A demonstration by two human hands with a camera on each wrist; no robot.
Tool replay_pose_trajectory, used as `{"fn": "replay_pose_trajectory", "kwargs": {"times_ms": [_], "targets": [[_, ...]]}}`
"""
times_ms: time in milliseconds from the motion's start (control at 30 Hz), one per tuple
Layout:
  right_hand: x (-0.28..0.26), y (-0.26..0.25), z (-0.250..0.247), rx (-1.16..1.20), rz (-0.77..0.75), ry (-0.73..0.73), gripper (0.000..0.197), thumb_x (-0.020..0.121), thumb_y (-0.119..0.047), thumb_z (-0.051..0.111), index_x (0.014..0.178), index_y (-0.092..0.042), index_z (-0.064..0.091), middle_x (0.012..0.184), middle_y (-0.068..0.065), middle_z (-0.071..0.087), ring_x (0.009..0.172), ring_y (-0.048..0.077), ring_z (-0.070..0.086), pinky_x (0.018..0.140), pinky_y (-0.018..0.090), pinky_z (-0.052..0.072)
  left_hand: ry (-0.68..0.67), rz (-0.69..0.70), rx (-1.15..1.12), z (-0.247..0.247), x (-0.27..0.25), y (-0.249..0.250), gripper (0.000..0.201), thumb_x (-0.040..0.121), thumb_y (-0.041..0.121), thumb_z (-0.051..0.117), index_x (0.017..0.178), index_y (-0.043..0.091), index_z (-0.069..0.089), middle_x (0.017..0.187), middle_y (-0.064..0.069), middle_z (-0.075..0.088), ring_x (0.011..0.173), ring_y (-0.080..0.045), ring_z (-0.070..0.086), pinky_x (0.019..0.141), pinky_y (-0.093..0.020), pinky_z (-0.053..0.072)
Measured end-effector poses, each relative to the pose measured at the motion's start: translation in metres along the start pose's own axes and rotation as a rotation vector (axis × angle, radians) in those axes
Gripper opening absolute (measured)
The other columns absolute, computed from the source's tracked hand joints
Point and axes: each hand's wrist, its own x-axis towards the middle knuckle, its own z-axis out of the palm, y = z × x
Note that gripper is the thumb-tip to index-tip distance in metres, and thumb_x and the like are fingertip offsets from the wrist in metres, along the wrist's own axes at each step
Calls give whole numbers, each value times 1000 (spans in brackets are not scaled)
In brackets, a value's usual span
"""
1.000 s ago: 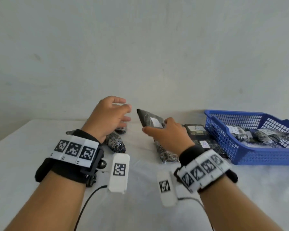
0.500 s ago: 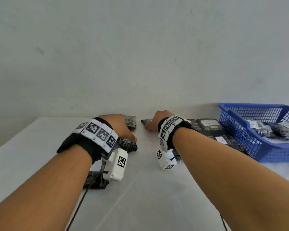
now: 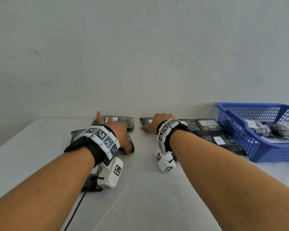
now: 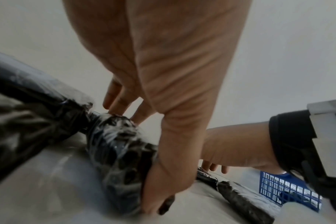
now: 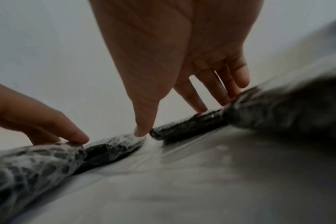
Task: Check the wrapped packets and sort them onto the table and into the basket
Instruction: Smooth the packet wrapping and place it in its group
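Note:
Dark wrapped packets lie along the back of the white table [image 3: 140, 189]. My left hand [image 3: 117, 135] [image 4: 132, 159] lies over a net-patterned packet [image 3: 131, 144] [image 4: 121, 151]. Its thumb touches the near end, straight fingers [image 4: 115, 106] reach the far end, and the index finger is lifted. My right hand [image 3: 155, 124] [image 5: 173, 119] rests straight fingertips [image 5: 199, 106] on a flat black packet [image 3: 144, 121] [image 5: 182, 127] lying on the table, thumb beside its end. The blue basket [image 3: 237, 135] [image 4: 278, 189] stands at the right with packets [image 3: 257, 129] inside.
Another packet [image 3: 122, 120] lies behind my left hand. Packets labelled A [image 3: 207, 124] [image 3: 220, 140] lie between my right hand and the basket. A dark packet [image 3: 90, 184] and a black cable [image 3: 77, 205] lie under my left wrist. The wall [image 3: 140, 64] stands close behind.
My right hand carried the flat packet forward from mid-air and laid it on the table at the back. My left hand came down from the air onto the patterned packet.

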Motion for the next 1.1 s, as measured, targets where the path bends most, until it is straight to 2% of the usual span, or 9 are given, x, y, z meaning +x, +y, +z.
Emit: {"fn": "replay_pose_trajectory", "kwargs": {"times_ms": [67,167,267,333,467,633,833,1033,1100], "targets": [[-7,5,-5,36,0,-27,64,95,-75,50,112,-14,62,119,9,68,112,31,62,102,40,44,48,21,-39,-1,-3,-3,63,77,65,73,120,21,56,143,-6,54,151,-32,26,116,-74,-13],[-16,15,-16,180,-14,-3,50,102,-58,53,90,-10,60,92,6,66,84,26,60,82,35,49,187,111,-257,-7,-7,-10,83,68,69,76,132,23,53,129,-1,61,136,-30,42,121,-69,-5],[-39,33,-36,597,-109,94,32,106,-31,55,105,-5,72,105,13,73,92,26,63,79,32,50,240,300,-881,-24,-27,-13,111,46,72,74,142,21,53,134,-1,64,125,-23,58,117,-43,34],[-68,46,-51,945,-211,117,22,105,-21,58,117,-11,73,111,15,74,93,22,65,75,31,53,167,495,-1334,-33,-45,-10,96,50,63,73,132,13,64,126,-7,72,118,-25,67,110,-36,44],[-128,69,-65,1251,-333,171,25,102,-33,66,123,-21,72,112,8,77,99,20,72,79,30,58,-105,687,-1911,-43,-72,10,71,66,45,69,125,5,66,123,-22,71,117,-41,68,113,-52,43],[-181,94,-72,1378,-273,322,40,90,-39,79,121,-15,71,98,4,79,82,13,69,74,29,55,-178,761,-2095,-44,-106,45,71,84,42,48,141,1,56,137,-33,60,130,-52,55,109,-55,48],[-211,126,-74,1280,-192,450,36,82,-40,84,103,-13,74,77,2,69,62,13,60,64,27,58,195,666,-1947,-45,-132,74,43,98,41,62,118,3,70,110,-21,75,98,-28,74,86,-43,63],[-214,130,-79,1366,-348,385,39,87,-44,73,111,-14,75,103,11,79,90,40,71,86,46,61,294,706,-1976,-44,-141,78,38,81,33,68,107,6,75,99,-13,79,88,-21,76,75,-32,64],[-214,133,-80,1418,-380,347,43,85,-39,73,114,-7,74,107,15,78,92,34,73,80,41,61,268,715,-1969,-44,-141,74,35,81,32,69,105,7,75,100,-12,79,87,-20,76,72,-31,63]]}}
